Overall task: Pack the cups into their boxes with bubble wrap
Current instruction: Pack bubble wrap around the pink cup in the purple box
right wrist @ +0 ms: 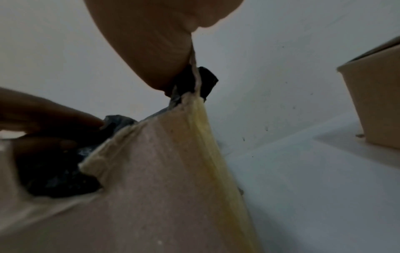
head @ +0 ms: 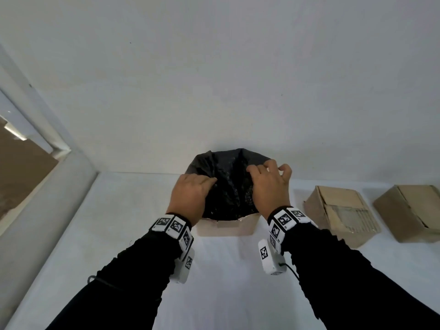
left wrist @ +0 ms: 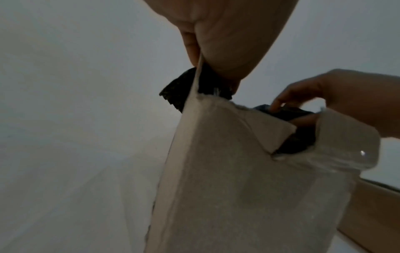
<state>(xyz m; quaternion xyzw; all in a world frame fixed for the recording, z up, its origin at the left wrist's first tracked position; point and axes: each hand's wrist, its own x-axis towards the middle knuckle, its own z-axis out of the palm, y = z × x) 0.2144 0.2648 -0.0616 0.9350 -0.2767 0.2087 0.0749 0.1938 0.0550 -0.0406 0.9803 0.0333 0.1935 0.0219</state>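
A bundle of black bubble wrap (head: 228, 186) bulges out of the top of a pale cardboard box (head: 226, 228) standing on the white table by the back wall. My left hand (head: 209, 181) curls over the bundle's left side. My right hand (head: 262, 170) grips its right top with bent fingers. In the left wrist view the box (left wrist: 238, 188) has its corner edge running up into my left hand (left wrist: 216, 42), with black wrap (left wrist: 292, 142) showing at the torn rim. The right wrist view shows the same at my right hand (right wrist: 151, 42). No cup is visible.
Two brown cardboard boxes lie on the table to the right, the nearer box (head: 340, 210) with a clear window and the farther box (head: 409, 208) at the frame edge. A white wall stands close behind. A window frame (head: 47, 139) is at the left.
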